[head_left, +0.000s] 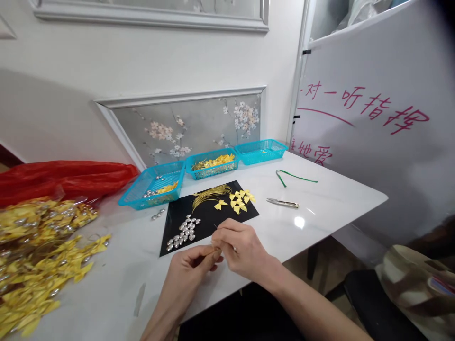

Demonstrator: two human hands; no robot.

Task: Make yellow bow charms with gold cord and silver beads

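My left hand [199, 263] and my right hand [240, 244] meet just over the front edge of a black mat [206, 225]. Both are closed in a pinch, thumbs against fingertips, around something small and thin that the fingers mostly hide. A short dark, thin end [215, 226] sticks up by the right fingers. Silver oval beads [185, 232] lie loose on the mat, nearest the left hand. Behind the hands a bundle of gold cords [212, 193] is spread out. Several yellow ribbon bows [240, 201] lie at the mat's right side, and one bow [221, 204] sits apart.
Three blue baskets [135, 195] line the wall, with bows, beads or cords inside. Thread snips [283, 203] and a green cord [296, 178] lie on the white table [341, 194]. Finished-looking yellow strings [39, 274] pile up at left beside a red bag [71, 177]. A whiteboard [373, 166] stands right.
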